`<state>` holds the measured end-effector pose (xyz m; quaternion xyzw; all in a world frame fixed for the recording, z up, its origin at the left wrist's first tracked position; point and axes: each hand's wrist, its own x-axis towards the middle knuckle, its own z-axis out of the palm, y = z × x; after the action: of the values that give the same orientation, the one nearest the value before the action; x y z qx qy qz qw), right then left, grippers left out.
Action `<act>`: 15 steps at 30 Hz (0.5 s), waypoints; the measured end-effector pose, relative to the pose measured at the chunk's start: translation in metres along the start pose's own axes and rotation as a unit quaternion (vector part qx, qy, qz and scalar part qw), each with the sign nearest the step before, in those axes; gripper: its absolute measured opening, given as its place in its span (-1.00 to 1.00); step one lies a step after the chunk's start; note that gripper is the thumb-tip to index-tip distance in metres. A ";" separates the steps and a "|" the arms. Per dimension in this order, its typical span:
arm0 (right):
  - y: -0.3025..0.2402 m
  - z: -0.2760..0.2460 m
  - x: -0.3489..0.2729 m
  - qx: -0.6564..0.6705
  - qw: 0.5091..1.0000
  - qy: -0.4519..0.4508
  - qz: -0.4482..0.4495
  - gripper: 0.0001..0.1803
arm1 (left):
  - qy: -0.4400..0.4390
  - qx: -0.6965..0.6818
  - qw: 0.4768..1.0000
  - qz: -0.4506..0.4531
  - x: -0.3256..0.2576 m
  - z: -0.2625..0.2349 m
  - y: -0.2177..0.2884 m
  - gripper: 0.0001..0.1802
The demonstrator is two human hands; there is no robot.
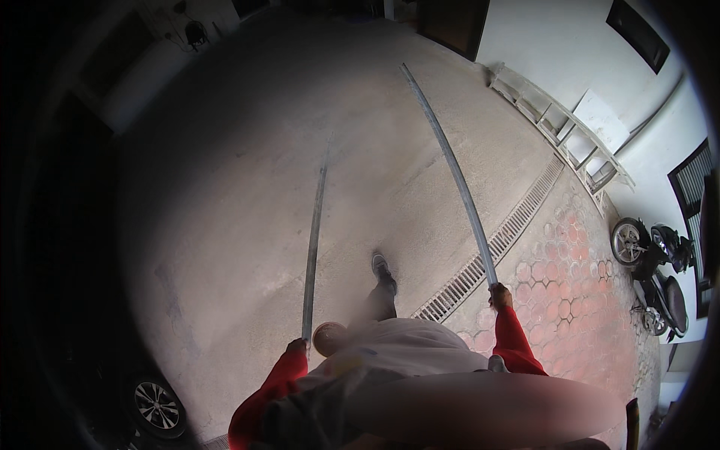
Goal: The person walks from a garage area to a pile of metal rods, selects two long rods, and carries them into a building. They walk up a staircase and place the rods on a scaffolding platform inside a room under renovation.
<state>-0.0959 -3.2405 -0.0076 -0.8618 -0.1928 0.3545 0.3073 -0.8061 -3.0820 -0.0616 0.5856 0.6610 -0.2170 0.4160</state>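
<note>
Because the shoe (380, 265) needs room, I'd guess, the hold is wide. The left hand (298, 346) grips the left pole (313, 259) — the right hand (500, 297), the right pole (457, 178).

A pale ladder (553, 139) rests along the white wall (540, 34), a white panel (604, 120) just behind it. Near the wall stands a dark motorcycle (664, 292). A slotted drain grate (523, 212) runs between the grey concrete floor (232, 202) and reddish hexagonal pavers (559, 292). At lower left shows a spoked car wheel (156, 405).
</note>
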 end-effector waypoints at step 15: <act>-0.245 0.070 0.293 0.038 0.989 -0.031 0.140 -0.57 | -0.046 -0.320 0.946 -0.038 0.333 -0.378 0.353 -0.72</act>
<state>0.0220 -2.8714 -0.0281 -0.8566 -0.0660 0.4281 0.2806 -0.5704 -2.5145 -0.0473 0.3856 0.6974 -0.0368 0.6030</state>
